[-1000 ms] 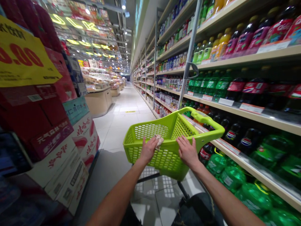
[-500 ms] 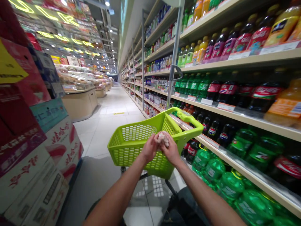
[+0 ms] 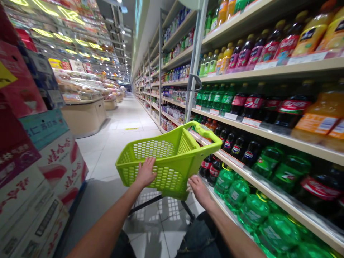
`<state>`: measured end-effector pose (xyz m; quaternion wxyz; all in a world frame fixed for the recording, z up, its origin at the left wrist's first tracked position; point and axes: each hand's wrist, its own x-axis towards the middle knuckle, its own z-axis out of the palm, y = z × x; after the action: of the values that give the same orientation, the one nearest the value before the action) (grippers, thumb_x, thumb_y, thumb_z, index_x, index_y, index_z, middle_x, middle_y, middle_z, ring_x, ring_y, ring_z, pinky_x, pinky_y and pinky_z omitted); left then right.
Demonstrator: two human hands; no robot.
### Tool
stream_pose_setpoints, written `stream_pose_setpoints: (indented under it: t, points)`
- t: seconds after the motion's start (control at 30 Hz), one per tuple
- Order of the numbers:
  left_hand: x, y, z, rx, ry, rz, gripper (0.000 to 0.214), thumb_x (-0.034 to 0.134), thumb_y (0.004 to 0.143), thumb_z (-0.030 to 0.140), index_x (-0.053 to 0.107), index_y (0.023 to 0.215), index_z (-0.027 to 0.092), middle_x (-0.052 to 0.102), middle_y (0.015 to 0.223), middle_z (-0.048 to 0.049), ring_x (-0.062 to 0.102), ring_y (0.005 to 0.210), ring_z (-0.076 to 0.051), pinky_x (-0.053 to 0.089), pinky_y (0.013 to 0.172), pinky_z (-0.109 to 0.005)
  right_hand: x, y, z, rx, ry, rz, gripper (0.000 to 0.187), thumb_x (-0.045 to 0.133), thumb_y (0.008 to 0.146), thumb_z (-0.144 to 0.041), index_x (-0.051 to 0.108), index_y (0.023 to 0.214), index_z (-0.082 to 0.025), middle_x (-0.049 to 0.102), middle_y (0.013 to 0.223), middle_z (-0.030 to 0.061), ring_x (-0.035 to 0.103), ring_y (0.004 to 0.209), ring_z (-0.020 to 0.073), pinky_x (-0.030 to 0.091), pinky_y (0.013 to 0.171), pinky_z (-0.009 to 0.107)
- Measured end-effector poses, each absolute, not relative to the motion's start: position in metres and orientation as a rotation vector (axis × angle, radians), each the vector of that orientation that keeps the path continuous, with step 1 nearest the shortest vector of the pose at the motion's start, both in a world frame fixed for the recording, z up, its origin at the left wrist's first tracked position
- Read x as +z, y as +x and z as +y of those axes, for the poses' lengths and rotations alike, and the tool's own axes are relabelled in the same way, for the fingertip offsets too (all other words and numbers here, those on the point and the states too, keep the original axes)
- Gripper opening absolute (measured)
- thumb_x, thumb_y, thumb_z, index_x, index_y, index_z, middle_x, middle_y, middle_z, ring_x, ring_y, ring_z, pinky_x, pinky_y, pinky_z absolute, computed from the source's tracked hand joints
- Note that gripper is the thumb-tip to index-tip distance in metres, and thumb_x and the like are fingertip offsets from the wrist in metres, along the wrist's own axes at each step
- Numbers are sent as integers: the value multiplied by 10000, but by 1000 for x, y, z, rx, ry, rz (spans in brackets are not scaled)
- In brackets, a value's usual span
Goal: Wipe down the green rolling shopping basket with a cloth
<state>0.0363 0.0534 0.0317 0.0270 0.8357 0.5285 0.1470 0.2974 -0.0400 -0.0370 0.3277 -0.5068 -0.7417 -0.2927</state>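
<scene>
A lime green plastic shopping basket (image 3: 172, 143) rides on a wheeled frame in a supermarket aisle, its handle toward the shelves. My left hand (image 3: 145, 172) grips the basket's near rim, fingers curled over the edge. My right hand (image 3: 196, 189) is lower, under the basket's near right corner, closed round a small whitish wad (image 3: 189, 187) that barely shows at the fingers. The basket looks empty.
Drink shelves (image 3: 268, 134) run along the right with cola, green and orange soda bottles. Stacked red and white cartons (image 3: 40, 168) stand on the left. A beige display counter (image 3: 83, 114) sits further up. The tiled aisle (image 3: 126, 122) stretches ahead.
My hands have parted: the left went to the basket's rim, the right dropped below the basket with the whitish wad. The view and basket shifted left along the shelves.
</scene>
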Motion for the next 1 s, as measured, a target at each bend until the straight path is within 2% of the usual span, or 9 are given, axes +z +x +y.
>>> stream_pose_setpoints:
  t: [0.13, 0.2, 0.3, 0.4, 0.47, 0.63, 0.83, 1.0]
  points:
    - [33, 37, 54, 481, 2577, 1665, 661, 448, 674, 149, 299, 1318, 139, 270, 1424, -82, 170, 1326, -238, 158, 1049, -536, 30, 323, -22, -830, -1334, -1564, 316, 463, 821, -178, 570, 1118, -196, 514, 1170, 115, 450, 1077, 243, 421, 895, 422]
    - [33, 38, 52, 473, 2567, 1659, 665, 441, 668, 131, 298, 1318, 144, 266, 1426, -76, 167, 1327, -235, 161, 1048, -539, 50, 330, -13, -856, -1341, -1500, 320, 454, 826, -181, 566, 1125, -203, 512, 1158, 110, 444, 1067, 246, 416, 898, 431]
    - [35, 39, 49, 428, 2567, 1628, 676, 437, 661, 114, 293, 1320, 151, 259, 1430, -66, 168, 1326, -233, 165, 1047, -536, 26, 317, -14, -844, -1377, -1584, 305, 443, 826, -152, 582, 1091, -209, 525, 1101, 107, 464, 1024, 237, 438, 870, 417]
    - [36, 35, 49, 409, 2586, 1615, 683, 437, 656, 106, 291, 1321, 157, 255, 1431, -67, 168, 1326, -232, 166, 1045, -536, -15, 289, -23, -781, -1331, -1894, 274, 456, 808, -105, 611, 1011, -202, 560, 1012, 101, 490, 979, 218, 480, 801, 353]
    - [36, 29, 50, 403, 2611, 1587, 685, 438, 650, 94, 298, 1318, 160, 265, 1427, -72, 187, 1322, -220, 173, 1053, -506, -19, 274, -22, -754, -1255, -1987, 251, 469, 805, -106, 616, 988, -194, 567, 993, 102, 491, 984, 214, 487, 789, 330]
    - [26, 4, 55, 490, 2561, 1774, 650, 428, 646, 60, 348, 1287, 130, 308, 1406, -105, 212, 1315, -225, 199, 1062, -448, 7, 253, 4, -748, -1238, -1752, 263, 515, 815, -226, 587, 1068, -215, 512, 1108, 104, 468, 1030, 224, 437, 889, 375]
    - [22, -14, 58, 451, 2621, 1609, 680, 406, 617, 16, 357, 1284, 138, 320, 1404, -68, 222, 1312, -200, 192, 1076, -421, -52, 222, -4, -660, -1231, -2129, 218, 484, 811, -112, 612, 965, -199, 581, 942, 83, 501, 949, 198, 484, 801, 331]
    - [18, -47, 66, 525, 2432, 1904, 622, 384, 640, 1, 404, 1249, 122, 375, 1367, -110, 268, 1292, -235, 255, 1046, -439, -7, 163, 21, -544, -1074, -2102, 254, 456, 848, -168, 581, 1066, -206, 542, 1116, 90, 470, 1058, 192, 420, 915, 344]
